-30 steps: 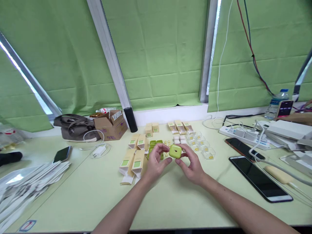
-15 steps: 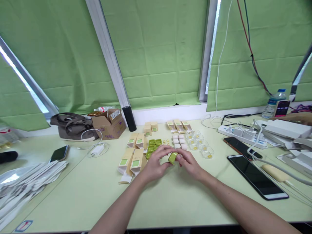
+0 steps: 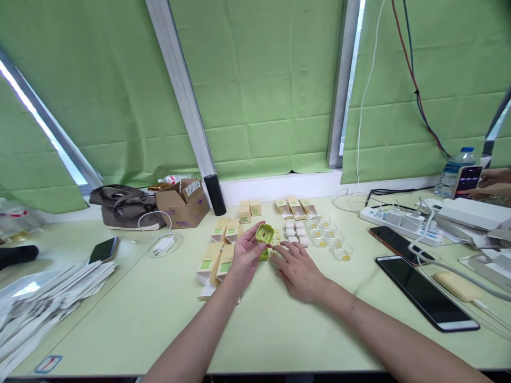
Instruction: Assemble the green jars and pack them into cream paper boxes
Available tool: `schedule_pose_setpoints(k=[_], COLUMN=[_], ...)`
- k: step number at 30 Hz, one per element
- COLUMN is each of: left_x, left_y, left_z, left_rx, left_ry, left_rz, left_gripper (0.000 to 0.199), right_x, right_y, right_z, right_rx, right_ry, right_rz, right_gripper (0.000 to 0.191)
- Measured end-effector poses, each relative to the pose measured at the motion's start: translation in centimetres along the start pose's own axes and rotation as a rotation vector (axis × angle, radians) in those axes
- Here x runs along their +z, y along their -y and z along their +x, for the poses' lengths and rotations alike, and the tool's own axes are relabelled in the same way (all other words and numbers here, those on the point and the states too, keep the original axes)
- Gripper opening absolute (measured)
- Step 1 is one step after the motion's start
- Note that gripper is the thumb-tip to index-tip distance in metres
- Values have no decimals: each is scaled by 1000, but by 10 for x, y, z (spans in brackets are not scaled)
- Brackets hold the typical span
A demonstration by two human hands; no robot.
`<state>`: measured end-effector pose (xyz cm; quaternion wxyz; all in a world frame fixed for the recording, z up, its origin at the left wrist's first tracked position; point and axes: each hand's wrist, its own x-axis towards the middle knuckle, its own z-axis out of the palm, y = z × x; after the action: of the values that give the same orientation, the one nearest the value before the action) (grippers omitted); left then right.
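My left hand (image 3: 245,259) is closed around a small green case (image 3: 264,234), which stands open with its lid part swung away from the lower part. My right hand (image 3: 299,272) is just to the right, palm down with fingers apart, its fingertips by the case's edge. Past the hands are small yellow pieces (image 3: 278,234) and rows of white rounded blocks (image 3: 291,232). Clear cups with yellow bits (image 3: 342,252) lie to the right of those. Kraft boxes with green windows (image 3: 208,260) lie left of my left hand, partly covered by it.
Phones (image 3: 425,292) and a power strip (image 3: 393,222) with cables occupy the right side. Paper strips (image 3: 59,298) spread over the left. A cardboard box (image 3: 181,205), a bag (image 3: 123,207) and a black cylinder (image 3: 214,195) stand at the back. Another person's hand (image 3: 495,181) shows at far right.
The green case has moved left and is now open; before it was shut between both hands. My right hand has let go of it and spread its fingers. Another person's hand has appeared.
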<state>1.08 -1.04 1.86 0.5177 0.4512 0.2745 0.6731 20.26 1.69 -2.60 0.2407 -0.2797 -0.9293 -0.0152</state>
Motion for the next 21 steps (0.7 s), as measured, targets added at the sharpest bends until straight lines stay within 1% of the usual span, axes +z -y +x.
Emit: schedule_pose_setpoints(k=[2,5,11,16,19,21], left_x=[1,2,0,1,3,3], left_y=[0,1,4,2,-1,-3], left_z=[-1,-2,-3,-4,-5,-5], left_rx=[0,-6,-25,-21,-27,-27], left_ry=[8,27,58,55,39,27], left_rz=[-5,3,12,39,43,53], left_gripper=[60,58,60,62,60,60], right_x=[4,6,1,1,1,0], right_y=[1,2,4,0,-8,-14], right_z=[1,1,3,2,0,0], right_rx=[5,22,21,23,41,62], right_ry=[39,64,46,-59,-172,-254], right_rz=[-32,-35,-54,-16,73,147], right_gripper=[31,34,29,30,33,31])
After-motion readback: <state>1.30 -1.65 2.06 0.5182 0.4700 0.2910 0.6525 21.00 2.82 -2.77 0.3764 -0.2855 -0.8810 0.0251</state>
